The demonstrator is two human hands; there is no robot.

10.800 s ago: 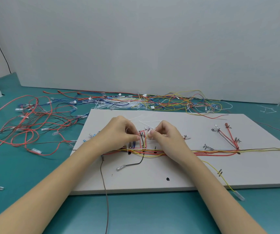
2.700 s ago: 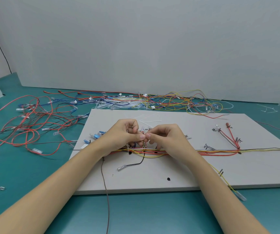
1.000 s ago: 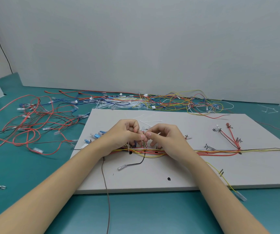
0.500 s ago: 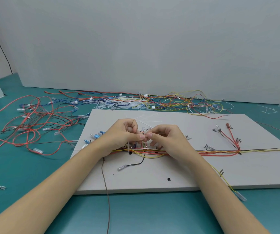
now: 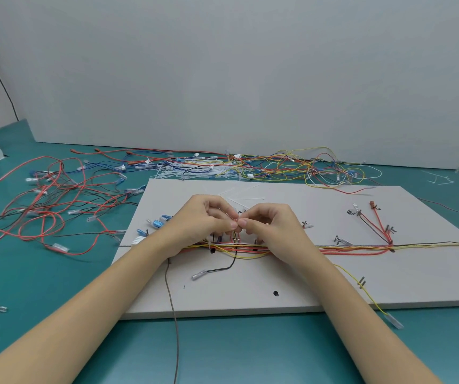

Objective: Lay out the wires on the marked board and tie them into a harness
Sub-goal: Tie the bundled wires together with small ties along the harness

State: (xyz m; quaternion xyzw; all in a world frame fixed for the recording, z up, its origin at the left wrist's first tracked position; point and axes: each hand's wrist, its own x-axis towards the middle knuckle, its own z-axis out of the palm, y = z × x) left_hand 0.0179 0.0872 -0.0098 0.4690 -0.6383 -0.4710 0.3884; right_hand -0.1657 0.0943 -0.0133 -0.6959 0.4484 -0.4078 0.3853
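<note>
A white marked board [image 5: 292,289] lies on the teal table. Along its middle runs a bundle of red, yellow and black wires [image 5: 356,247], with branches rising at the right [image 5: 375,225]. My left hand [image 5: 200,225] and my right hand [image 5: 272,228] meet fingertip to fingertip over a short upright branch of wires [image 5: 235,237] near the board's centre. Both pinch something thin and white there, seemingly a cable tie; most of it is hidden by my fingers. A black wire with a clear terminal [image 5: 217,269] curls out below the bundle.
Loose red and black wires [image 5: 42,214] sprawl left of the board. A heap of white cable ties and mixed wires [image 5: 250,167] lies behind it by the wall. A yellow wire [image 5: 372,300] and a grey wire [image 5: 174,314] hang off the front edge.
Since the oldest frame my hands have lifted slightly and closed together, thumbs touching. Over the last second they hardly move.
</note>
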